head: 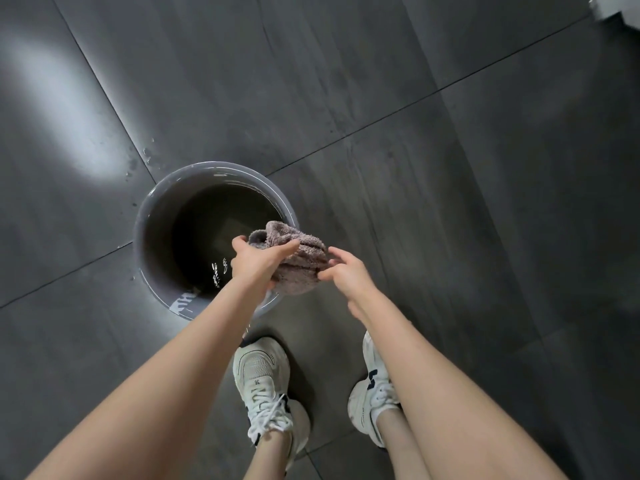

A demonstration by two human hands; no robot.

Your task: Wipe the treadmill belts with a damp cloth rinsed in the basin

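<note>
Item 1, cloth (pixel 300 258): brownish-grey terry, bunched into a thick wad. It is held in the air over the near right part of the basin, partly past its rim, and is not touching the water.

Item 2, left hand (pixel 255 262): clamped on the cloth's left side. The thumb lies across the top of the wad and the fingers are wrapped beneath it. The forearm reaches in from lower left.

Item 3, right hand (pixel 347 273): fingers curled, with the fingertips pinching the cloth's right edge. The forearm reaches in from lower right.

Item 4, basin (pixel 145 216): round, grey plastic, standing on the floor just ahead of the person's feet. It holds dark water (pixel 204 233) showing small white glints of reflected light near the closer wall.

Item 5, floor (pixel 450 202): large dark grey tiles with thin grout lines. A pale patch of reflected light lies at left. Scattered water drops (pixel 148 154) lie near the basin's far left side.

Item 6, sneakers: white with dark accents and white laces. The left shoe (pixel 264 375) is just behind the basin, and the right shoe (pixel 375 388) is beside it, partly hidden by the right forearm.

Item 7, pale object (pixel 613 8): cut off at the upper right corner, too little visible to identify.
</note>
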